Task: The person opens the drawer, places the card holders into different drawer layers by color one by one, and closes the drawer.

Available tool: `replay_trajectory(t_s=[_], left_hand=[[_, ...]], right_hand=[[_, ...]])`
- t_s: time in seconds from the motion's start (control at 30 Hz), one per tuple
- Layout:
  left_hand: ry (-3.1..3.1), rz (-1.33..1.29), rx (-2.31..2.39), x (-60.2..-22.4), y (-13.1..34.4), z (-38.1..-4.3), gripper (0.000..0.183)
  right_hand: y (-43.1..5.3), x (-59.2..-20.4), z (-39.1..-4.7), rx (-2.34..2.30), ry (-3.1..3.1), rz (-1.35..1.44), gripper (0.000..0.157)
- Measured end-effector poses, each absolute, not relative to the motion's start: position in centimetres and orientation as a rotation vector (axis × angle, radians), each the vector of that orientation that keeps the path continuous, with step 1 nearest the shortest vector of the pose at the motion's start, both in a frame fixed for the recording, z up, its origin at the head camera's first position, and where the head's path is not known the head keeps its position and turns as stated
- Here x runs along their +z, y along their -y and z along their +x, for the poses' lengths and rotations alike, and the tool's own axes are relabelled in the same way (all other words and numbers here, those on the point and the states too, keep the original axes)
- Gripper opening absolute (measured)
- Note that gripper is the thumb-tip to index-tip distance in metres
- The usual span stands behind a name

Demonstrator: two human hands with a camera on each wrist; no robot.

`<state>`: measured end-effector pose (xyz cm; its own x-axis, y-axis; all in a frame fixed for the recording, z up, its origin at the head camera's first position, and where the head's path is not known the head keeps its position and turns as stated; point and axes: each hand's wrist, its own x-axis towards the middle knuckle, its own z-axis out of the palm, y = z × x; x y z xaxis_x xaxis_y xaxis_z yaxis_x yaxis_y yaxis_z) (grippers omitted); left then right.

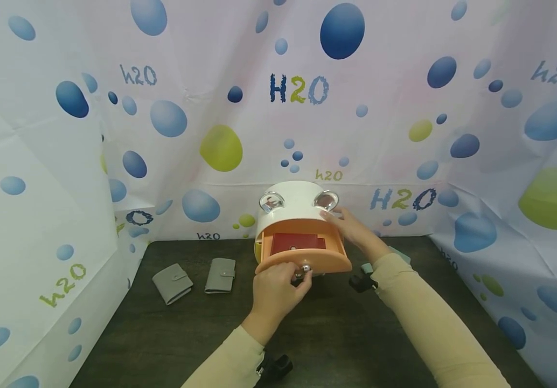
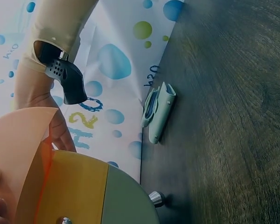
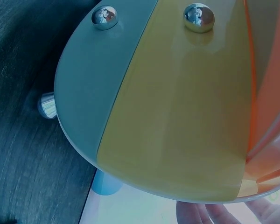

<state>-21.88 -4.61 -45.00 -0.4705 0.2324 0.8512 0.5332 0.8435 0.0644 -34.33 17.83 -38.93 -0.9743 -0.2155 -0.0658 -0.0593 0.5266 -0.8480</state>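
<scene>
A white rounded storage box point(image 1: 296, 202) with shiny round ears stands at the table's back. Its top orange drawer point(image 1: 307, 260) is pulled out, and a dark red wallet point(image 1: 298, 242) lies inside. My left hand point(image 1: 279, 293) pinches the drawer's silver knob point(image 1: 306, 268). My right hand point(image 1: 351, 229) rests against the box's right side, fingers fairly straight. In the right wrist view those fingers show beyond the box's edge. Below the orange drawer, the yellow drawer point(image 3: 182, 112) and the blue-green drawer point(image 3: 93, 88) are closed, each with a round knob.
Two grey wallets, a left one point(image 1: 173, 283) and a right one point(image 1: 220, 275), lie on the dark table point(image 1: 346, 334) left of the box. A mint-green wallet point(image 2: 161, 112) stands to the right, mostly behind my right arm in the head view. A printed cloth point(image 1: 239, 64) surrounds the table.
</scene>
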Motion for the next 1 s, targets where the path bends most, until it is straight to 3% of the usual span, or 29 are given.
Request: replay_trajectory(t_s=[1.0], left_hand=[[2.009, -0.548, -0.393, -44.2, 4.6, -24.2, 0.030]], right_hand=[[-17.9, -39.0, -34.4, -1.457, -2.575, -0.240, 0.094]])
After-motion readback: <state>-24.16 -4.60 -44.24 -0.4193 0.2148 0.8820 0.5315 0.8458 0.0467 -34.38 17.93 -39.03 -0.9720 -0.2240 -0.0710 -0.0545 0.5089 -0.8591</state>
